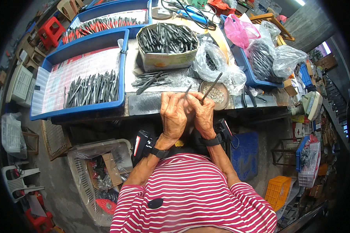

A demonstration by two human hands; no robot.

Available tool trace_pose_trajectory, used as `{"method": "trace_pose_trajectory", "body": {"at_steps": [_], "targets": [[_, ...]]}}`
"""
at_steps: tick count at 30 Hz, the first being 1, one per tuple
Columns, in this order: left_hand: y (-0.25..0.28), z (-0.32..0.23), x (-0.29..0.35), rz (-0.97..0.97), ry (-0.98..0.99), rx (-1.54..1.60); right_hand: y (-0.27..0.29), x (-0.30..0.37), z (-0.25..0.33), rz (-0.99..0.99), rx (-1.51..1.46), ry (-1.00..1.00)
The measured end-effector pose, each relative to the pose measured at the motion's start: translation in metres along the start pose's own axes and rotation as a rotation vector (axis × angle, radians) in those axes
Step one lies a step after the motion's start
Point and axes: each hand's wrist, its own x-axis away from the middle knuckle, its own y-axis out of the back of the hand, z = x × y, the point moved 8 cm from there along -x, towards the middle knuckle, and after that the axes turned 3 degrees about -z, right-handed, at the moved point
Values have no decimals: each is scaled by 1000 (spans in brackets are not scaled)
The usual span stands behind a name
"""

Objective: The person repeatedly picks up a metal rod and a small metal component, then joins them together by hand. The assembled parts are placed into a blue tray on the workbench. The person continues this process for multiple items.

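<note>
Both my hands meet just past the table's front edge. My left hand (172,117) is closed, its thumb and finger pinching a short, thin dark piece (187,91) whose tip sticks up. In my right hand (202,113) a long thin black stick (212,87) slants up and away to the right. Right behind my right hand sits a round dish (221,105) of tiny pale parts. Beyond my left hand lies a small pile of loose black sticks (151,80). Farther back stands a cardboard box (163,61) filled with similar black pieces. My fingers hide the sticks' lower ends.
On the left, a blue tray (79,111) holds dark sticks on paper; another blue tray (148,14) behind holds red-and-black ones. Pliers (249,97) lie right of the dish, near a clear plastic bag (235,79). A blue tray (243,66) with bagged dark pieces stands at the right.
</note>
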Motion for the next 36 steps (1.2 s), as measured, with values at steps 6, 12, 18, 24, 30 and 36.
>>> {"method": "trace_pose_trajectory", "body": {"at_steps": [6,12,18,24,30,36], "targets": [[-1,0,0,19,-17,1,-2,3,2,-29,67,28],[-8,23,3,43,227,213,-2,3,0,-38,3,30],[-4,15,2,24,132,147,-3,4,5,-43,53,57],[1,2,2,2,7,41,-5,7,12,-74,142,112],[-1,5,3,-8,101,116,-5,6,10,-115,126,117],[-3,10,3,15,107,115,-5,7,10,-115,145,134]]}}
